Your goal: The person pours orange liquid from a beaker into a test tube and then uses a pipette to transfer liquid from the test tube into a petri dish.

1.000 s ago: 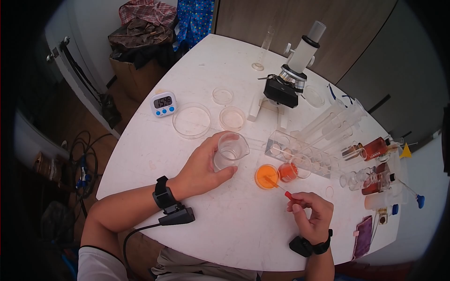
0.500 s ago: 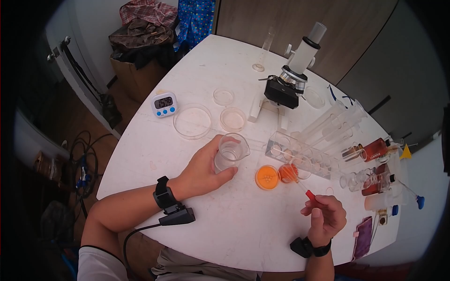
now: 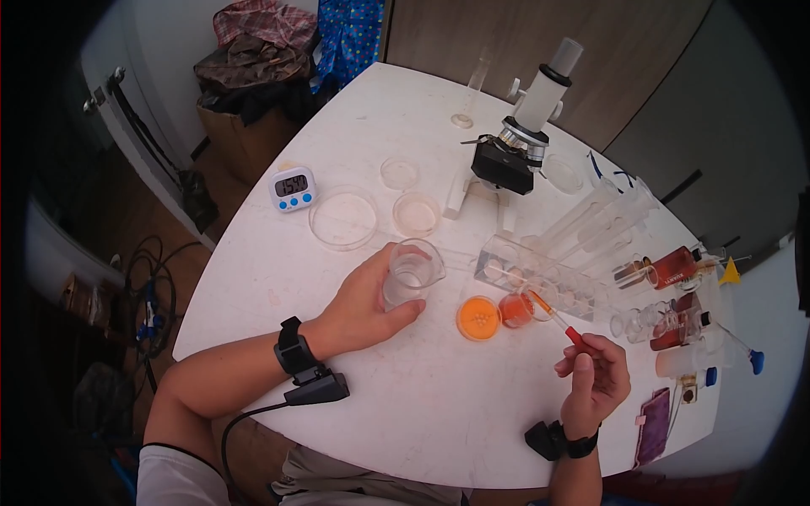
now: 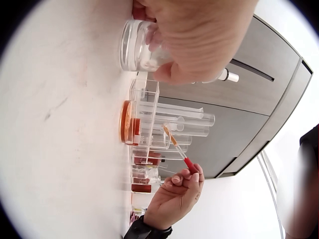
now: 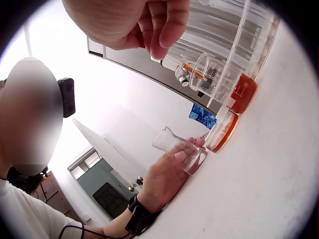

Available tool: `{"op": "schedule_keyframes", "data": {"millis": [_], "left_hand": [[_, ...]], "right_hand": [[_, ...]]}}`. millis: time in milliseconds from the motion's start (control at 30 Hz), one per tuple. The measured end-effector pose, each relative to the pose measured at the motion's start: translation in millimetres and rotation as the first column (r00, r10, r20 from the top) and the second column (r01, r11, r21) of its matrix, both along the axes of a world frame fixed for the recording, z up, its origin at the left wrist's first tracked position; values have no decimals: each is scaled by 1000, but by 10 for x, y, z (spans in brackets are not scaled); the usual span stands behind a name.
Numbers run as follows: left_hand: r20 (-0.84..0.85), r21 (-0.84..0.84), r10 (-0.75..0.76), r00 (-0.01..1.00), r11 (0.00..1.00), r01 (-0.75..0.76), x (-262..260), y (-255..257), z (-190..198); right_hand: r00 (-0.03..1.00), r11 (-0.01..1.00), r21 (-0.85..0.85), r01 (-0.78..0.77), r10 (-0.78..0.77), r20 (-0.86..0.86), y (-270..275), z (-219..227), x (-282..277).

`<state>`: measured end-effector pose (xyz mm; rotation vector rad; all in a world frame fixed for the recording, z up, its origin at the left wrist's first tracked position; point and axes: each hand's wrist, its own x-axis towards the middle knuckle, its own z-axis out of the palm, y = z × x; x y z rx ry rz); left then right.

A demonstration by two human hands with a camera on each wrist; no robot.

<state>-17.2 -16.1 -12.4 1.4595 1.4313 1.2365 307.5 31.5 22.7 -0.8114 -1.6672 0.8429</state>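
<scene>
My left hand (image 3: 359, 304) grips a clear glass beaker with a pouring lip (image 3: 407, 291), thumb and fingers around its side, close over the white table. Between the fingers of my right hand (image 3: 597, 379) is a dropper with a red bulb (image 3: 577, 339), orange liquid showing in its glass tube. The dropper's tip lies within the mouth of a small beaker of red-orange liquid (image 5: 244, 92). Beside that beaker, a round petri dish (image 3: 479, 319) holds orange liquid with several small pale beads in it.
Behind the small beaker stands a clear rack (image 3: 536, 278) with tubes. A microscope (image 3: 515, 152) and a tall cylinder are at the back. Petri dishes (image 3: 343, 218) and a digital timer (image 3: 293, 190) lie at left. Bottles of red liquid (image 3: 675, 266) stand at right.
My right hand has moved right and carried the dropper from over the orange petri dish to the small beaker's mouth. The left hand keeps its hold on the glass beaker.
</scene>
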Motion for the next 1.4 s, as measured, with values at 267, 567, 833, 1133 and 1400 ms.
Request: {"op": "schedule_keyframes", "data": {"millis": [267, 567, 833, 1133, 1400], "left_hand": [[-55, 121, 53, 997, 992, -46, 34, 24, -127], [-2, 88, 52, 999, 995, -51, 28, 24, -130], [-70, 103, 33, 997, 994, -25, -2, 9, -157], [-3, -39, 46, 999, 998, -46, 37, -11, -59], [-3, 39, 56, 998, 998, -56, 39, -25, 14]], "right_hand": [[999, 1000, 0, -27, 27, 17, 34, -7, 12], [997, 1000, 28, 3, -5, 80, 26, 3, -1], [997, 998, 38, 57, -59, 49, -15, -13, -10], [999, 998, 43, 52, -52, 4, 5, -31, 6], [998, 991, 133, -13, 20, -53, -32, -58, 53]]}}
